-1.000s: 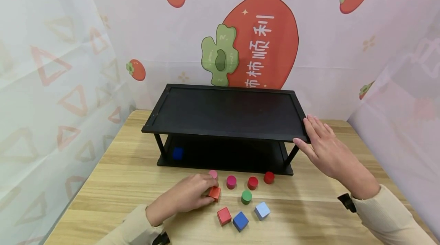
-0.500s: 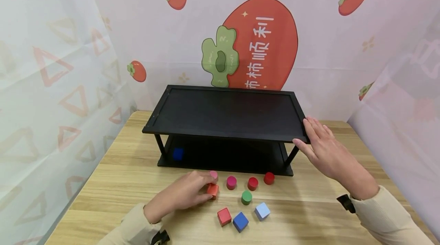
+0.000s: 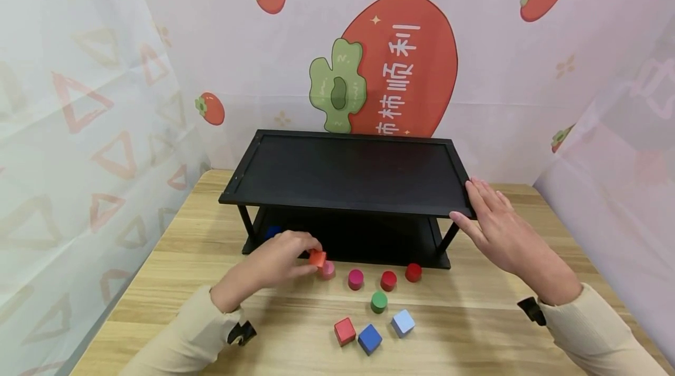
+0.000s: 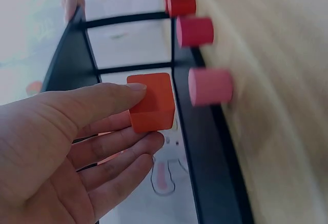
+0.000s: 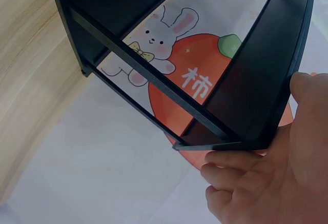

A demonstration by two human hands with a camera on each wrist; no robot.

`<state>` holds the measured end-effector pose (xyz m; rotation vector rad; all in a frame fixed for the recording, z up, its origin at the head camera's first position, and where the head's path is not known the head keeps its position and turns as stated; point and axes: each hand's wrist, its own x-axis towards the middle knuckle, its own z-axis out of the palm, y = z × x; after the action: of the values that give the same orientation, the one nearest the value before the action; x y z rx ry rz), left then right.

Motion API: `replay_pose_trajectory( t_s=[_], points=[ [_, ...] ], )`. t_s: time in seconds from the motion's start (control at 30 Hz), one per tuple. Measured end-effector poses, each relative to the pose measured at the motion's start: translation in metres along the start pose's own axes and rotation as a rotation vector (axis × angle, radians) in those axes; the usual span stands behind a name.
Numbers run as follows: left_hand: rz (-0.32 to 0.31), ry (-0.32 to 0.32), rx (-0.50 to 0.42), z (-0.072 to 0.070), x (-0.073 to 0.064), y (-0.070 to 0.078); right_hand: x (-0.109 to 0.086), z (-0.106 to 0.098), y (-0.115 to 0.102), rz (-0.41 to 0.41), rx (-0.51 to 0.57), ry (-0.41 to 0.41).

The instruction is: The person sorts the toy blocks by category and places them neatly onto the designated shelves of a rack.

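Note:
In the head view my left hand (image 3: 271,262) pinches an orange-red cube (image 3: 317,258) by the front edge of a black two-tier shelf (image 3: 353,174). The left wrist view has the thumb on one face of the cube (image 4: 152,98), fingers behind it. A pink cylinder (image 3: 328,270) stands just beside the cube on the table. On the lower tier a blue cube (image 3: 272,231) is partly hidden by the left hand. My right hand (image 3: 501,232) holds the upper tier's front right corner, thumb at the front edge and fingers along the side, as the right wrist view of the hand (image 5: 271,178) confirms.
Along the shelf's front stand a magenta cylinder (image 3: 355,279) and two red cylinders, one (image 3: 388,281) nearer the middle. A green cylinder (image 3: 378,302), a red cube (image 3: 345,331), a blue cube (image 3: 370,339) and a light blue cube (image 3: 403,323) lie closer on the wooden table (image 3: 295,335).
My left hand has lifted the orange-red cube from the table and carried it up and leftward to the shelf's front edge. The right hand stays at the shelf corner.

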<state>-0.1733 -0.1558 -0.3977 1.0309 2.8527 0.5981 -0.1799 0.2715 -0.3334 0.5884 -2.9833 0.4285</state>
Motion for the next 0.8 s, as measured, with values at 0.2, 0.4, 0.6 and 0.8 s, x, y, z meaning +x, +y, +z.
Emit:
replay_pose_trajectory(
  t_s=[0.2, 0.4, 0.6, 0.8],
  points=[
    [-0.066, -0.003, 0.021, -0.010, 0.015, -0.021, 0.000, 0.001, 0.002, -0.002, -0.007, 0.004],
    [-0.112, 0.018, 0.095, -0.008, 0.022, -0.043, 0.000, 0.000, 0.002, 0.001, 0.015, -0.005],
    [-0.156, -0.014, 0.082, -0.006, 0.028, -0.048, -0.001, -0.001, -0.001, 0.005, 0.019, -0.004],
    [-0.196, -0.056, 0.053, -0.002, 0.035, -0.051, -0.001, -0.001, 0.000, 0.008, 0.012, -0.010]
  ],
)
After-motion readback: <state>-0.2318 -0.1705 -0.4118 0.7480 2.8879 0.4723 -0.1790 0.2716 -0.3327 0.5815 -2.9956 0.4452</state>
